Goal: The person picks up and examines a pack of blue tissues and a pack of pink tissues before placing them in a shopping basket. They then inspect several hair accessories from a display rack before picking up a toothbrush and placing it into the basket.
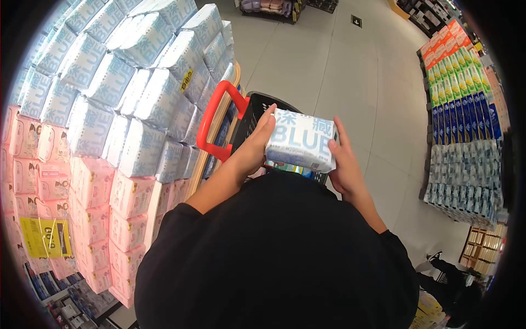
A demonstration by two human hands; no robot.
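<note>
Between my two hands is a white and pale-blue soft package (pixel 301 139) printed "BLUE", which looks like a sanitary pad pack. My left hand (pixel 257 140) grips its left end, and my right hand (pixel 345 167) holds the right end, thumb on the front. Under it, partly hidden by the package and my body, is a black shopping basket (pixel 268 101) with a red handle (pixel 207 123). Some colourful items show inside the basket, too covered to name. To the left, matching "BLUE" packs (pixel 145 101) are piled high above pink packs (pixel 90 214).
A yellow price tag (pixel 46 237) hangs on the pink packs. Across the grey tiled floor (pixel 383 109), tissue packs (pixel 463 115) in orange, green and blue are stacked at the right. Another person (pixel 455 279) is low at the bottom right. A display bin (pixel 271 8) stands ahead.
</note>
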